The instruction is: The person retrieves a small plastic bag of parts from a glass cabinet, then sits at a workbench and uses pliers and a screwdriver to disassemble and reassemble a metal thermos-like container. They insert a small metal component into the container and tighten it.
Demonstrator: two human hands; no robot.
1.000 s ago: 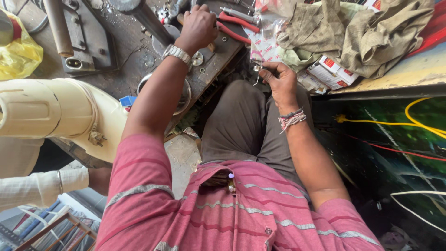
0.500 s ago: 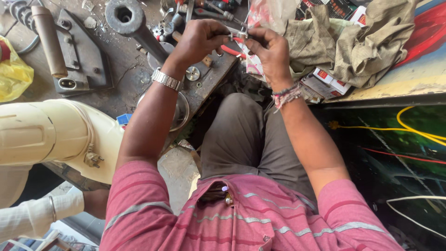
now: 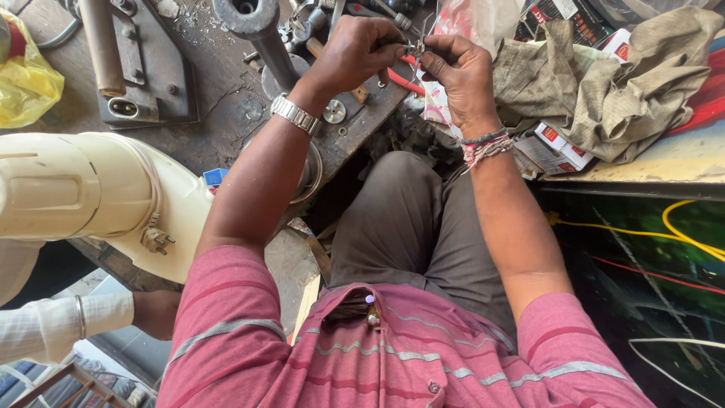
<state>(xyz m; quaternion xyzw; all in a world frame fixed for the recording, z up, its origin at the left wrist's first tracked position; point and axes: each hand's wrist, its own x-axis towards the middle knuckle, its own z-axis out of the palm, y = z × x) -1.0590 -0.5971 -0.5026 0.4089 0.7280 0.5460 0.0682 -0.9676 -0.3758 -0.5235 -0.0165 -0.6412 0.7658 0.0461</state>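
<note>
My left hand [image 3: 353, 51], with a metal watch on its wrist, and my right hand [image 3: 459, 69], with a thread band on its wrist, meet above the workbench. Both pinch a small metal part [image 3: 414, 50] between their fingertips. The part is too small to make out in detail. Just under the hands lie red-handled pliers [image 3: 405, 80] on the bench. My knee in grey trousers [image 3: 408, 219] is below the hands.
A dirty workbench [image 3: 226, 113] carries a thick metal pipe [image 3: 255, 29], a steel block and loose tools. Left are a cream appliance housing [image 3: 83, 196] and a yellow bag [image 3: 26, 83]. Crumpled cloth [image 3: 604, 83] and small boxes lie right. Another person's hand [image 3: 155, 313] is lower left.
My left hand has left the tools on the bench and come across to my right hand. Both hands have risen and now hold the small part together.
</note>
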